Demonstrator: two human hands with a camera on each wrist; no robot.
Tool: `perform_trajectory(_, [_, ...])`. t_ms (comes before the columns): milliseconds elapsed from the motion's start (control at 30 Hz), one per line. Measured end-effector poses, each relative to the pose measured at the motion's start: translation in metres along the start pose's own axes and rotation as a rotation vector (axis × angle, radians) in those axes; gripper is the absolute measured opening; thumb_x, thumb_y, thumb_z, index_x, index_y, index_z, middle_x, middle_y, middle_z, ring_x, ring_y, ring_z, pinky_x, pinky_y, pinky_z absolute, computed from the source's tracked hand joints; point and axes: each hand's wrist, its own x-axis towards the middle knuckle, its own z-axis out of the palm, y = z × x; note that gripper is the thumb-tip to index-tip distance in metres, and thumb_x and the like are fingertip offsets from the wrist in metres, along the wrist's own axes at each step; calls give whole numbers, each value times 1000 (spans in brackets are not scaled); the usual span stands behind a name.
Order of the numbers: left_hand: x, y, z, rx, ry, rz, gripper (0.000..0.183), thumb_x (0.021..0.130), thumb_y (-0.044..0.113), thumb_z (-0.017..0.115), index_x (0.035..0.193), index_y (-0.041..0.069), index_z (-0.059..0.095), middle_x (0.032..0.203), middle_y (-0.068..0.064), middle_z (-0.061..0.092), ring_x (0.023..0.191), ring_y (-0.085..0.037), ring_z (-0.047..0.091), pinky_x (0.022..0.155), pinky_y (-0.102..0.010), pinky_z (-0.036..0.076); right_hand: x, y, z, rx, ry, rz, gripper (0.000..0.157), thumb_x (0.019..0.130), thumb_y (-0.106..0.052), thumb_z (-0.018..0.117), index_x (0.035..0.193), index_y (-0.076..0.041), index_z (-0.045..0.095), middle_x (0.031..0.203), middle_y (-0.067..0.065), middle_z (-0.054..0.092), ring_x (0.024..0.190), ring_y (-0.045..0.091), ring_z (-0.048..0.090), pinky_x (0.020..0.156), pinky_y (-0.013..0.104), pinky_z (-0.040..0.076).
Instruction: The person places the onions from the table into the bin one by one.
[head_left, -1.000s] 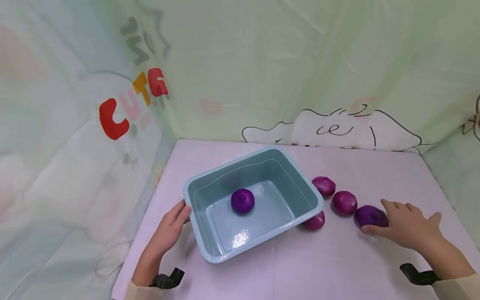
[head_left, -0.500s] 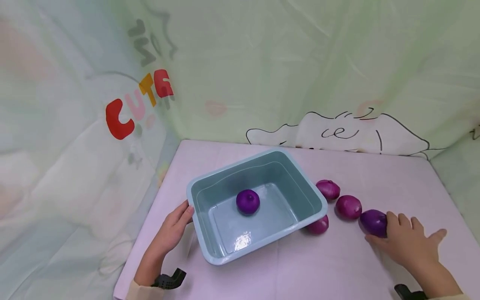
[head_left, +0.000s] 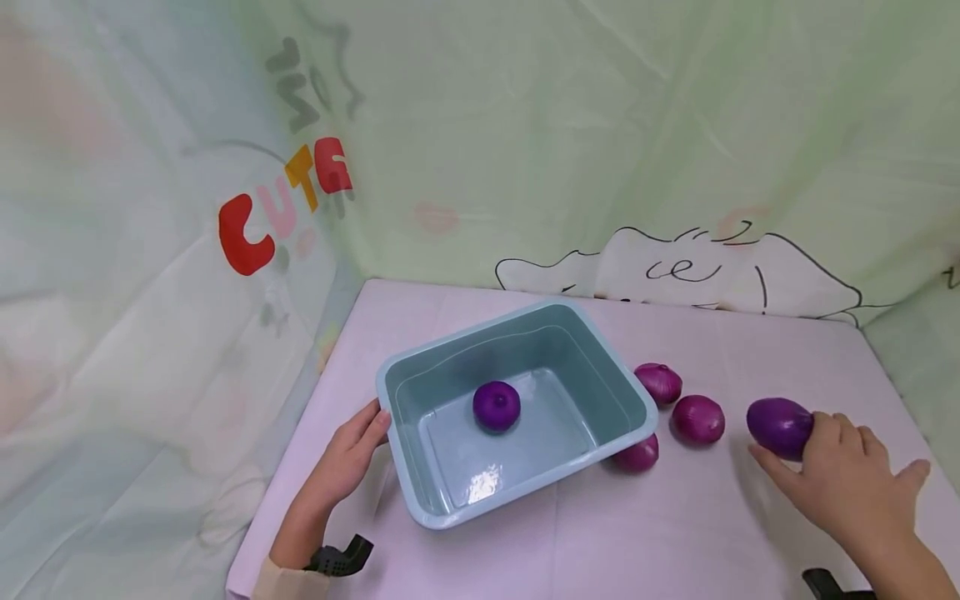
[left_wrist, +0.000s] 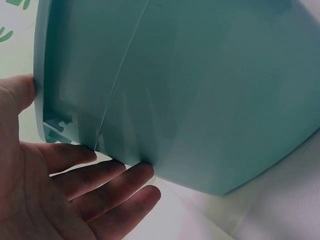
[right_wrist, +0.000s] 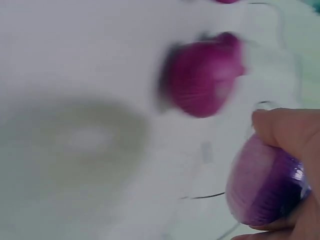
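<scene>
A light-blue plastic basin (head_left: 517,475) sits on the table with one dark purple onion (head_left: 497,407) inside it. My left hand (head_left: 348,454) holds the basin's left end, thumb at the rim and fingers against the outer wall (left_wrist: 190,100), as the left wrist view shows. To the right, my right hand (head_left: 855,475) grips another dark purple onion (head_left: 780,427) between thumb and fingers, raised off the cloth. In the right wrist view this held onion (right_wrist: 255,185) is partly covered by the fingers.
Magenta onions lie right of the basin: one at the back (head_left: 658,383), one in the middle (head_left: 697,419), and one (head_left: 636,455) partly hidden under the basin's rim. A white cloth (head_left: 622,542) covers the table. Printed curtains (head_left: 525,150) hang behind and at the sides.
My right hand has taken hold of the dark purple onion and lifted it away from the magenta ones, up and to the right. My left hand stays at the basin.
</scene>
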Motion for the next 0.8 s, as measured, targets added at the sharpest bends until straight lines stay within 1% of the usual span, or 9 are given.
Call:
perform_trajectory(67, [0,0,0,-4,1,1,51,114,32,44,161,14,40,153,-10,52,131,-34,58,98,-59,51,0,-10,-19,66,60,-26,109,83,-74,70,124,22,39,112,44,47,109,62,40,90,88,16])
perform_trajectory(133, [1,0,0,-8,3,-1,51,113,33,44,161,14,40,154,-10,52,131,-34,58,98,-60,51,2,-22,-37,137,109,-73,103,85,-68,72,127,21,42,102,41,54,94,56,50,82,80,30])
perform_trajectory(200, [0,-1,1,-15,6,-9,51,113,34,44,161,15,40,154,-10,51,131,-34,58,96,-59,52,4,-37,-56,217,107,-115,101,89,-62,72,135,22,39,100,39,55,83,50,55,71,69,41])
perform_trajectory(267, [0,-1,1,-29,11,-24,52,113,35,44,161,16,40,154,-9,51,130,-34,59,94,-56,55,8,-54,-75,317,74,-152,100,94,-56,70,143,22,32,105,39,55,80,45,55,60,56,45])
perform_trajectory(333, [1,-1,3,-57,10,-40,52,113,37,44,161,17,40,155,-9,50,130,-35,58,91,-54,57,12,-71,-91,423,29,-185,97,98,-51,67,147,21,25,116,39,53,89,48,56,62,56,49])
perform_trajectory(400, [3,-1,5,-88,12,-62,53,113,40,43,161,18,39,156,-8,49,131,-36,56,90,-54,57,17,-91,-106,511,-15,-212,93,100,-48,65,150,18,23,129,41,49,105,54,53,75,66,50])
perform_trajectory(500, [5,0,9,-128,21,-81,55,112,42,43,161,17,39,156,-9,48,133,-39,54,92,-55,56,24,-124,-118,576,-40,-279,90,101,-48,65,153,12,23,139,39,47,125,59,46,93,76,41])
perform_trajectory(667, [9,0,12,-167,38,-93,57,111,45,44,161,18,39,156,-8,48,133,-37,54,94,-56,55,29,-183,-130,607,-122,-389,90,98,-55,66,155,3,29,144,29,50,127,55,50,96,74,43])
perform_trajectory(800, [10,-1,14,-197,52,-114,58,110,47,46,160,18,40,156,-7,49,133,-33,55,96,-58,54,35,-228,-138,669,-277,-479,89,95,-63,66,156,-6,33,142,16,55,127,43,57,97,64,50])
